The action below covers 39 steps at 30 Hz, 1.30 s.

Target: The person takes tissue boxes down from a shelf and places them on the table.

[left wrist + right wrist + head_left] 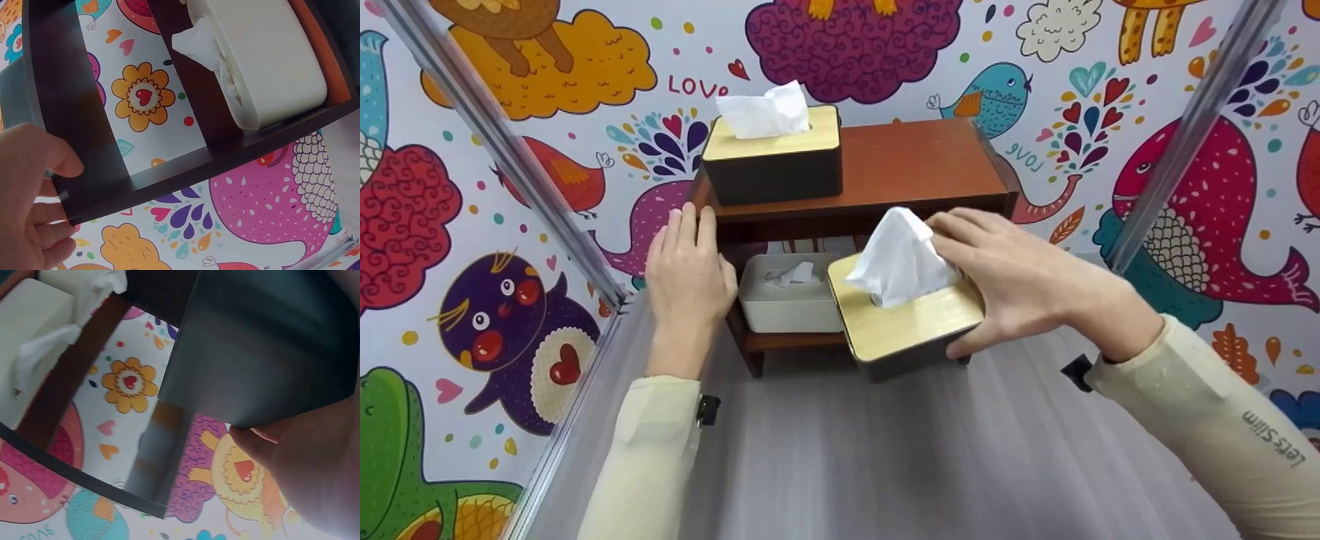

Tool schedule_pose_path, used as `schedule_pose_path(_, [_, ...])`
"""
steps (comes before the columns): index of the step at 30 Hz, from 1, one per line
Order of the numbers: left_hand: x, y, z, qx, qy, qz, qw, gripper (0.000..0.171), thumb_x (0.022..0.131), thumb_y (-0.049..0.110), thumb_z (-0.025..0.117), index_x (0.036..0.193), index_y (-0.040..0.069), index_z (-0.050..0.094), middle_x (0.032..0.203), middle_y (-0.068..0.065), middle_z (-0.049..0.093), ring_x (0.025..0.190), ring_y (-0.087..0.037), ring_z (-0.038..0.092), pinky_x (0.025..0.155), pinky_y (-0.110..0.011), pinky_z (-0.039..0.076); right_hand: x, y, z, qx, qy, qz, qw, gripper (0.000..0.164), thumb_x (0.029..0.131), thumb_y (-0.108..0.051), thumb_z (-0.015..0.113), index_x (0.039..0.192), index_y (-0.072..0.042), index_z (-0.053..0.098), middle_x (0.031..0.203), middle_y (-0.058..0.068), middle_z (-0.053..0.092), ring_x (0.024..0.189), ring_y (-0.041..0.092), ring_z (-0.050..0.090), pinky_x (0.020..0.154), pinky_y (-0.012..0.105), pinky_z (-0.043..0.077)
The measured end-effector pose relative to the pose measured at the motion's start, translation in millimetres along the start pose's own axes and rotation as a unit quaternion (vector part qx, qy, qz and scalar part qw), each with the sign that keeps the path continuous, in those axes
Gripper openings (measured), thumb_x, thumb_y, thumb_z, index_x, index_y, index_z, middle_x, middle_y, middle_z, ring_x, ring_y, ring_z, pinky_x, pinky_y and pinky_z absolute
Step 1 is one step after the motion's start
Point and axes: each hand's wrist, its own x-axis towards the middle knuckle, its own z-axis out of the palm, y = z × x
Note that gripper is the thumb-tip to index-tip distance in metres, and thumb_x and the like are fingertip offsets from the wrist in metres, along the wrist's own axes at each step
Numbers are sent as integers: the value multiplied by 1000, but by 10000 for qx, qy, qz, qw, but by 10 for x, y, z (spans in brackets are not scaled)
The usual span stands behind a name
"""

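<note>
At the far left I am recording a penguin figure on the printed wall, a metal rail running down beside it. Next I am resting the left hand at the left front corner of a brown shelf unit, its fingers lying nearly straight, side by side. From the left wrist I am observing the thumb showing inside that corner and the fingers outside it; how firmly they are pressing I cannot tell. On the unit's top, toward its left end, a black tissue box is standing under a pale wooden lid, a white tissue rising from it. Below, a white tissue box is sitting on the lower shelf; the right wrist is showing another white box beside it. Further right I am holding the held tissue box, black with a matching lid, tilted in front of the unit above the grey floor, its tissue peaking upward. The right hand is gripping its right end, fingers and thumb clamping on opposite sides. At the far right a metal post is standing before a pink fish figure.
</note>
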Motion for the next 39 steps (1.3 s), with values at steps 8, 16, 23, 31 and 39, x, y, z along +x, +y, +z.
schedule_pose_path(8, [-5,-9,12,-11,14,-5,10000,58,87,15,59,143,2,46,150,-21,44,140,-37,41,118,-48,32,-156,86,325,60,-288,61,9995,108,61,-74,72,145,-15,43,148,9,42,138,31,33,114,57,31])
schedule_pose_path(16, [-12,-6,18,-27,50,-24,10000,60,87,15,61,143,2,46,150,-21,44,141,-37,40,118,-48,32,-321,195,680,36,-558,157,9983,109,59,-73,73,144,-13,44,145,11,45,134,32,37,111,56,34])
schedule_pose_path(23, [-15,-3,31,-25,99,-38,9999,60,86,15,62,143,2,46,150,-21,44,141,-37,40,118,-48,32,-454,271,934,121,-816,398,9958,110,60,-71,74,146,-9,42,147,16,44,136,38,37,112,59,34])
schedule_pose_path(31, [-18,-7,33,-59,148,-27,9999,59,87,14,60,142,2,46,149,-21,44,141,-37,40,118,-48,32,-615,362,1134,298,-1066,825,9904,111,60,-69,75,147,-8,41,151,18,41,138,41,36,111,61,34])
schedule_pose_path(39, [-17,-4,30,-31,135,-5,9999,59,87,14,59,142,2,46,149,-21,44,140,-38,40,118,-48,32,-821,491,1338,451,-1163,1102,9861,113,59,-70,75,144,-3,44,148,22,42,134,43,38,107,64,37])
